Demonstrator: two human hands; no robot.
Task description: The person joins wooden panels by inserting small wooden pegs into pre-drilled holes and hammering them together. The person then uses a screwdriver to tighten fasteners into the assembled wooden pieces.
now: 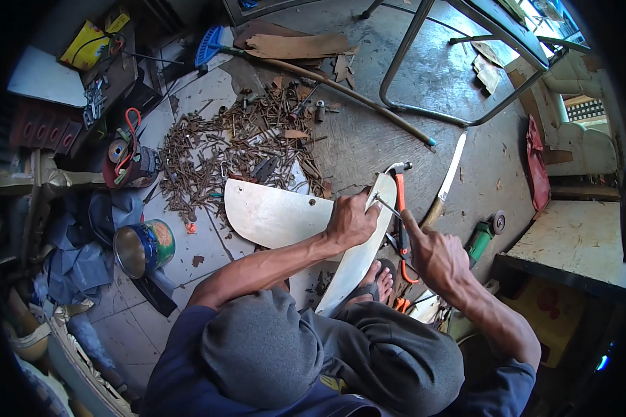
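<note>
My left hand is closed at the upper end of a narrow pale board, which slants down toward my knees. My right hand is wrapped round a screwdriver; its handle is hidden in my palm, and its thin shaft points left to the narrow board, close to my left fingers. Whatever sits at the tip is too small to make out. A wider pale board with a rounded end and small holes lies left of and partly under my left hand. Just right of the boards lies a hammer with an orange handle.
A heap of rusty screws and bolts spreads ahead on the left. A long knife and a green angle grinder lie to the right. An open tin stands left. A wooden-handled broom and a metal-framed chair are farther off.
</note>
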